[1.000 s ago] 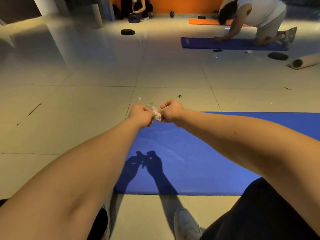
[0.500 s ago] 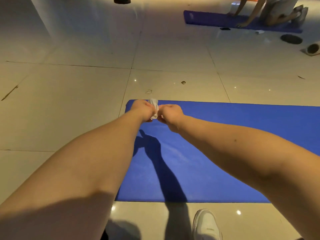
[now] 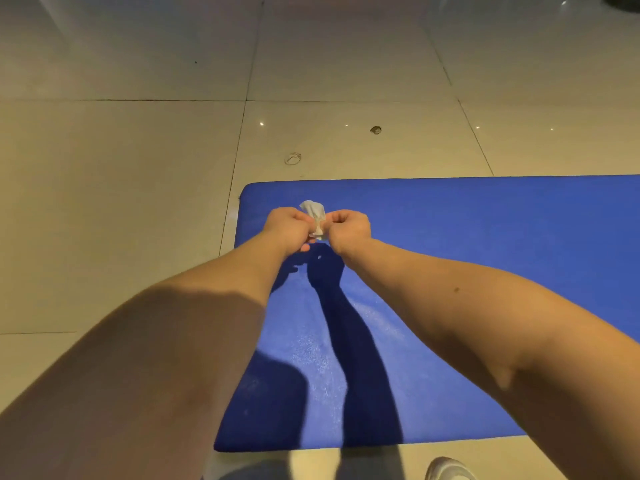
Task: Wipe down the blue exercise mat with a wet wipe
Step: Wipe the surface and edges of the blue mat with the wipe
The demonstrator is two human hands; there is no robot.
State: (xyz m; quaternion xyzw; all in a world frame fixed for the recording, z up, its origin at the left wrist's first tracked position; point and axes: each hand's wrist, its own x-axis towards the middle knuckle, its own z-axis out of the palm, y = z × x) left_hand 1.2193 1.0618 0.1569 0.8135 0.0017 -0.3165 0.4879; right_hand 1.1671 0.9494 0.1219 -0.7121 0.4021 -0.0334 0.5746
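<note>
Both arms reach straight out, the left hand (image 3: 289, 225) and right hand (image 3: 349, 226) knuckles-up and almost touching, fingers curled and pinching a crumpled white wet wipe (image 3: 314, 211) between them. They hang above the blue exercise mat (image 3: 485, 254) near its corner at 11 o'clock. On the tiled floor (image 3: 121, 202) beyond, at 12 o'clock, lie a small ring (image 3: 292, 158) and a dark scrap (image 3: 375, 129). A white shoe (image 3: 448, 469) shows at 5 o'clock.
</note>
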